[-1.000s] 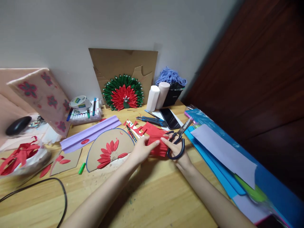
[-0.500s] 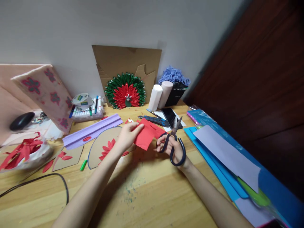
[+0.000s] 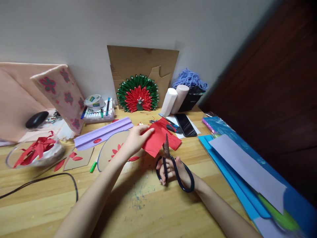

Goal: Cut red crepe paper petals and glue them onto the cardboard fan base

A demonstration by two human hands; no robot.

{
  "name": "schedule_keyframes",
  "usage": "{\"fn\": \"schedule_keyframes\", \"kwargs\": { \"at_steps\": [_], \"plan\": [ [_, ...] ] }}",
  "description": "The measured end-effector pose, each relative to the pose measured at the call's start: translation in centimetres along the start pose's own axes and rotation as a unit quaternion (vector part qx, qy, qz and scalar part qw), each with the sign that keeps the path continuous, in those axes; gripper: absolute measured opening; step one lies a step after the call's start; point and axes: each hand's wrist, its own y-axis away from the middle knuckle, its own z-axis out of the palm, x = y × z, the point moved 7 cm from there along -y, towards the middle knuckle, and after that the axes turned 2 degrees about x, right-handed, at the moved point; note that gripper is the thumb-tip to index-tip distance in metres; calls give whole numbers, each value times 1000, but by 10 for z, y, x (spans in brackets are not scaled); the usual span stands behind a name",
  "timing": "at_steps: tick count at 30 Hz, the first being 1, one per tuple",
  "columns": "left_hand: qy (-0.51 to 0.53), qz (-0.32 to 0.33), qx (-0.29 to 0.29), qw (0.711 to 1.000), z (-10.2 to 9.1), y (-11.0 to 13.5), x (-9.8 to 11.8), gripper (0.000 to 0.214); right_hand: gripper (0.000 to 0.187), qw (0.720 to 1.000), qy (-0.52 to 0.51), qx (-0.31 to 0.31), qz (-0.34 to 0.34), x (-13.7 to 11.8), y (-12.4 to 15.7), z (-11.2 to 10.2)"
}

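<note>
My left hand (image 3: 135,140) pinches the left edge of a folded piece of red paper (image 3: 160,138) and holds it just above the wooden table (image 3: 148,211). Black-handled scissors (image 3: 173,167) are gripped in my right hand (image 3: 173,170), blades pointing up at the paper's lower edge. A half-round cardboard piece with red paper petals (image 3: 112,152) lies under my left wrist.
A green and red paper peacock fan (image 3: 138,94) leans on cardboard at the wall. Blue and lilac paper sheets (image 3: 242,165) lie at right. A phone (image 3: 185,125), a marker set (image 3: 99,114), a lilac strip (image 3: 104,133), a bowl of red scraps (image 3: 37,153) and a black cable (image 3: 49,180) surround the work spot.
My right hand has dropped towards me and turned the scissors from pointing up-right to pointing straight up under the paper. My left hand has lifted and unfolded the red paper.
</note>
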Motion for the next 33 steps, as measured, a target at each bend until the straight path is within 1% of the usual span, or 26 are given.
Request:
{"fn": "schedule_keyframes", "kwargs": {
  "at_steps": [4, 14, 20, 26, 30, 33],
  "plan": [
    [-14, 6, -8, 1000, 6, 0, -3, 36, 86, 1000, 4, 19, 1, -2, 0, -2],
    [-12, -10, -22, 1000, 8, 0, -6, 36, 91, 999, 7, 43, 1, -3, 1, -2],
    [-4, -20, -27, 999, 8, 0, -7, 37, 86, 999, 3, 51, -10, -2, 1, -2],
    [-4, -43, -47, 998, 5, -1, -12, 37, 83, 998, 10, 62, -26, 1, -1, -6],
    [-24, -62, -63, 996, 0, 2, -10, 36, 79, 999, -27, 42, 0, 8, -2, -6],
    [-48, -61, -81, 994, -4, 4, -8, 37, 76, 999, -24, 44, 18, 10, -2, -7]
  ]
}}
